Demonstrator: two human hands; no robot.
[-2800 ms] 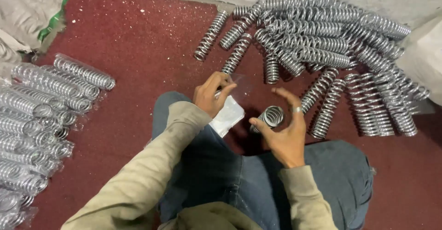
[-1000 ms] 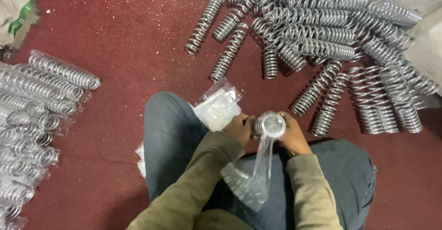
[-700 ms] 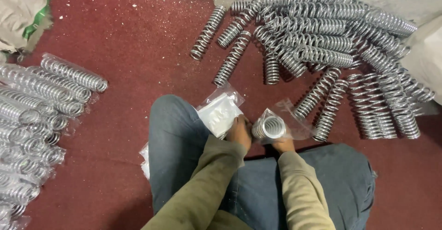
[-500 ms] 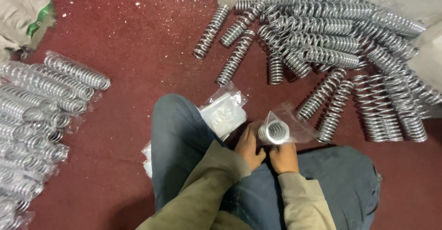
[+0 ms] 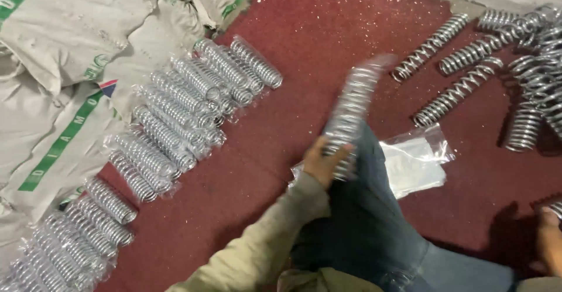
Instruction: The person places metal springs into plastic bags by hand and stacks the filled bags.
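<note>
Centre of frame: the left hand (image 5: 323,164), fingers curled around the lower end of a bagged spring (image 5: 351,106), holds it tilted above the red floor (image 5: 328,28). Right hand (image 5: 549,242), lower right edge; finger state cannot be told. Bagged springs (image 5: 175,116) lie in a row at left.

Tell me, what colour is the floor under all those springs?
Dark red, speckled with pale bits; the floor shows best in the head view.

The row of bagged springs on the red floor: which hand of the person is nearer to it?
Left. The left hand, holding a bagged spring, is just right of the row of bagged springs. The right hand sits at the far right edge, much farther away.
</note>
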